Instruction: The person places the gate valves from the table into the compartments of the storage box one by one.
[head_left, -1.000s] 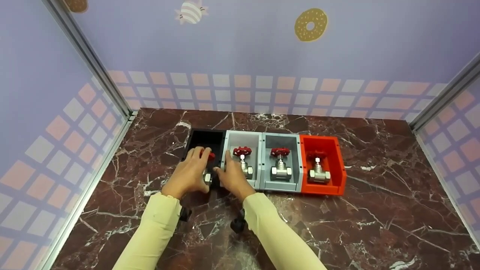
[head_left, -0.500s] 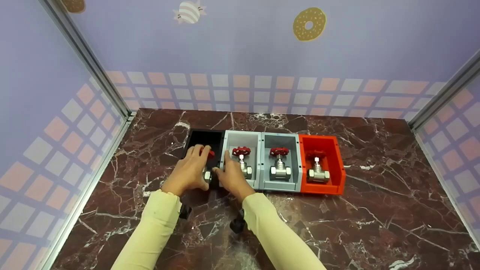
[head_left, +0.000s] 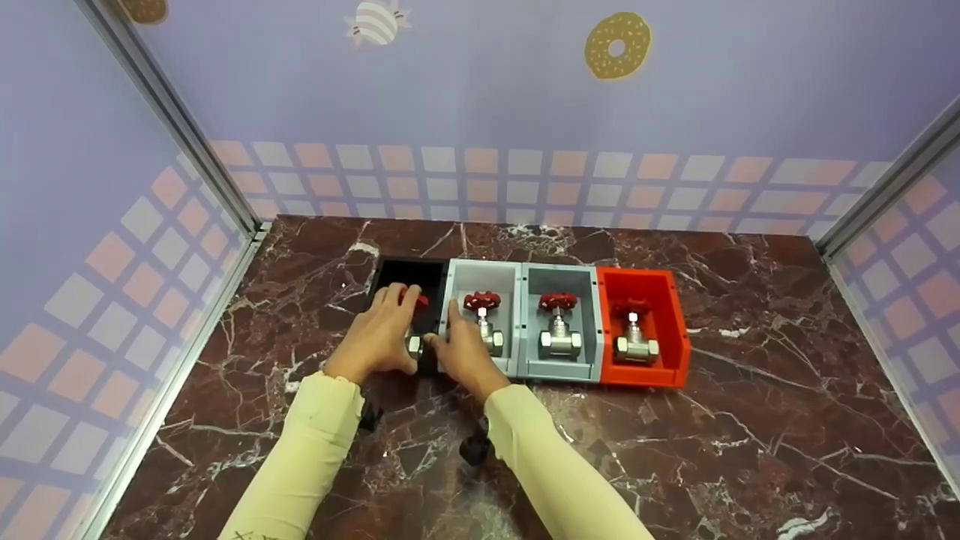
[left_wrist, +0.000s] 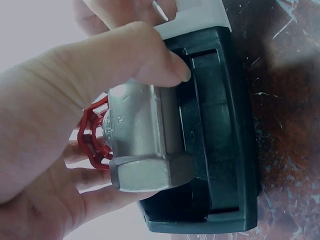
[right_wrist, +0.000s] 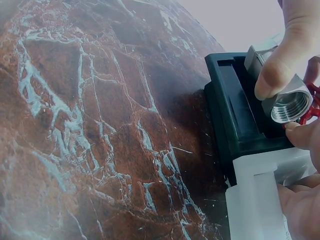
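Observation:
My left hand grips a steel valve with a red handwheel inside the black bin. In the left wrist view my thumb and fingers wrap the valve's hexagonal body just above the black bin. The right wrist view shows the valve's threaded opening over the black bin. My right hand rests on the front left corner of the neighbouring grey bin, fingers fairly straight, thumb near the valve's end.
Four bins stand in a row on the marble table. The first grey bin, a second grey bin and a red bin each hold one upright valve. Patterned walls close in on the left, back and right.

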